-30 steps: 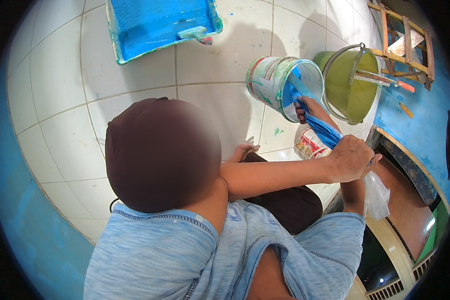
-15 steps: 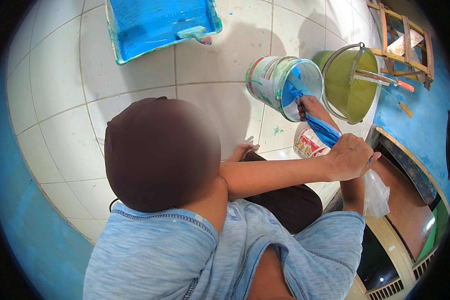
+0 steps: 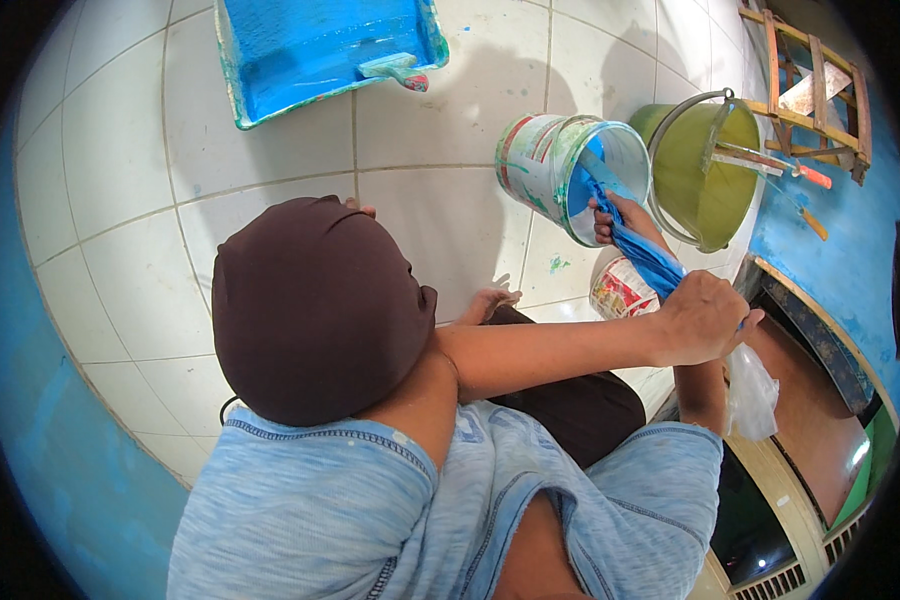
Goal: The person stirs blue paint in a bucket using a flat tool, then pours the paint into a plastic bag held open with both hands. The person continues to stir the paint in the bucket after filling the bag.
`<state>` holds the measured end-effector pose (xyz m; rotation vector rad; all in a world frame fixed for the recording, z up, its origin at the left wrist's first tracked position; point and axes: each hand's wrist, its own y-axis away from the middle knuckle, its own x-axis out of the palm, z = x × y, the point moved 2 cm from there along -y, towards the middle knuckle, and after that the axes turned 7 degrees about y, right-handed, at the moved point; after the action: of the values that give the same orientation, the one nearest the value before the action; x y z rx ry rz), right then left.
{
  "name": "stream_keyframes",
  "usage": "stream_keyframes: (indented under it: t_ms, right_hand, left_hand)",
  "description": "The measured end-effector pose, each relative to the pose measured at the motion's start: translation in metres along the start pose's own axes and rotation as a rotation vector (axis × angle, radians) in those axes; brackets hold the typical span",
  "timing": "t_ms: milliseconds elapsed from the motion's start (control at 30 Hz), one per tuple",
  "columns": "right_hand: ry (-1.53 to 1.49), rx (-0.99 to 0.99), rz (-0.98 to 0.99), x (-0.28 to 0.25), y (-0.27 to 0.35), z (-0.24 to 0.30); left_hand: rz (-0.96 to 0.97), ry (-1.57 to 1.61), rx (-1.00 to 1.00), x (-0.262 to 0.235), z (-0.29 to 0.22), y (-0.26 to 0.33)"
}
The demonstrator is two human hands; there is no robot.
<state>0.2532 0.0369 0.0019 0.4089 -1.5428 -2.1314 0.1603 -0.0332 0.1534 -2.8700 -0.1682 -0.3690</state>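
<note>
A long twisted blue strip, thin like plastic and wrinkled, stretches between my two hands. My left hand is closed around its upper end. Farther along, my right hand curls its fingers around the strip at the mouth of a paint-smeared white bucket. Blue paint lies inside this bucket, and the strip's far end reaches in over it. Beneath my hands stands a small red-and-white tub, partly hidden. A clear plastic bag hangs beside my left wrist.
An olive-green bucket touches the white one, with a red-handled tool across its rim. A blue paint tray holding a paintbrush sits far left. A wooden frame leans at far right. My brown-trousered knee rises at left.
The fingers of my right hand have shifted and show more, with the strip now bunched across them. My left hand keeps its hold. The view has moved slightly.
</note>
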Motion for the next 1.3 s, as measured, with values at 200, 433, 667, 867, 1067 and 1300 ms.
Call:
stream_keyframes:
  t_ms: [200, 433, 667, 867, 1067, 1300]
  right_hand:
    - [0.193, -0.149, -0.091, 0.003, -0.004, 0.012]
    - [0.306, -0.190, -0.203, 0.005, 0.004, 0.012]
    - [0.466, -0.230, -0.234, 0.018, -0.006, 0.028]
    - [0.483, -0.214, -0.288, 0.007, 0.001, 0.012]
    - [0.359, -0.029, -0.184, 0.003, -0.011, 0.011]
    - [0.314, -0.226, -0.141, -0.016, -0.025, -0.002]
  left_hand:
    - [-0.030, -0.009, -0.010, -0.006, 0.000, -0.007]
    - [-0.016, -0.005, 0.011, 0.002, 0.004, 0.000]
    - [-0.039, -0.041, -0.015, -0.008, 0.007, -0.009]
    - [0.028, -0.013, -0.023, -0.002, 0.004, -0.002]
    - [0.012, -0.072, -0.041, -0.008, 0.012, -0.008]
    - [-0.119, -0.074, -0.093, -0.038, 0.035, -0.030]
